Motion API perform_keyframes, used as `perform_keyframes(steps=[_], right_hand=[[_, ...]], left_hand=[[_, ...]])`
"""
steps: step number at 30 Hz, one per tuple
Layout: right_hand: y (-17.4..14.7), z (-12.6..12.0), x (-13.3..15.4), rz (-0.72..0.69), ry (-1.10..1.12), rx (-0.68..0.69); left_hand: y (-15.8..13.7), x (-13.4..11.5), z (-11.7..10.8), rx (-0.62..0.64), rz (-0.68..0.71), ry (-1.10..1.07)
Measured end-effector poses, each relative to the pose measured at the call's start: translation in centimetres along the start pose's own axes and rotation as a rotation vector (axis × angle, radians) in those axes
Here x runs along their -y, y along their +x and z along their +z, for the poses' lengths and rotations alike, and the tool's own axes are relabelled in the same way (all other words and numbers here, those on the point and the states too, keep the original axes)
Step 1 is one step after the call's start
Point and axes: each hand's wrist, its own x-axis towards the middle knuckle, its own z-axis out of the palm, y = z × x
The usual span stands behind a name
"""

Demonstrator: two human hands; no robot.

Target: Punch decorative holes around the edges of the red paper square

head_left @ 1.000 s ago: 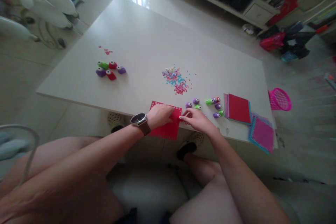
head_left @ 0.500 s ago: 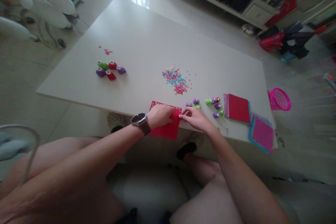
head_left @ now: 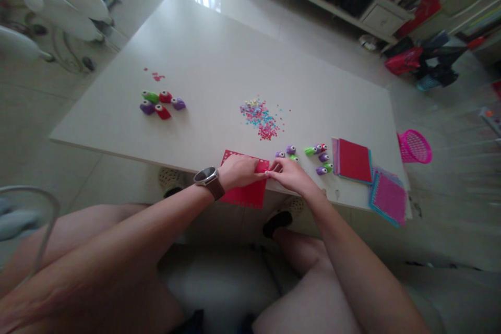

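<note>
A red sheet [head_left: 246, 195] with small holes along its edges sticks out over the near edge of the white table [head_left: 211, 73]. My left hand [head_left: 240, 171], a watch on its wrist, lies across the sheet and holds it, the thumb stretched toward its right edge. There the fingers of my right hand [head_left: 285, 173] are pinched together, touching the left thumb. Whatever sits between them is hidden. Close beyond the right hand stand small purple and green craft punches [head_left: 290, 150] with eye-like tops.
A heap of coloured paper bits [head_left: 261, 120] lies mid-table. More punches [head_left: 162, 111] stand at the left near red bits [head_left: 157, 76]. Others [head_left: 323, 158] are beside a stack of coloured sheets [head_left: 354, 160]. Purple and blue sheets [head_left: 388, 199] overlap the right corner, near a pink basket [head_left: 415, 146].
The left thumb has moved right along the sheet and now meets the right fingertips. The right hand stays at the sheet's right edge. The whole view has shifted slightly.
</note>
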Motion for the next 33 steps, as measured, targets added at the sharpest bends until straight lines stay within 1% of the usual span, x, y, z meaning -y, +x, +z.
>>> perform_keyframes(steps=[4, 6, 10, 15, 19, 25, 30, 33], right_hand=[[0.4, 0.0, 0.7, -0.007, -0.157, -0.047], [0.6, -0.1, 1.1, 0.005, -0.207, -0.034], [1.2, -0.4, 1.8, 0.038, -0.257, 0.015], [1.5, -1.1, 2.7, 0.107, -0.288, 0.087], [1.7, -1.3, 3.1, 0.148, -0.301, 0.128], [1.9, -1.1, 2.8, 0.138, -0.312, 0.115], [1.9, -1.0, 2.8, 0.147, -0.299, 0.119], [1.5, -1.3, 2.7, 0.129, -0.275, 0.123]], left_hand=[[0.3, -0.2, 0.2, -0.019, -0.040, 0.024], [0.4, -0.4, 0.4, -0.030, -0.062, 0.029], [0.5, -0.9, 0.2, -0.013, -0.108, 0.064], [0.4, -1.6, -0.3, -0.009, -0.130, 0.113], [0.5, -1.8, -0.3, -0.009, -0.138, 0.122], [1.0, -1.7, 0.0, -0.004, -0.132, 0.117], [1.3, -2.2, -0.6, 0.047, -0.142, 0.124], [1.5, -1.9, -0.9, 0.095, -0.135, 0.106]])
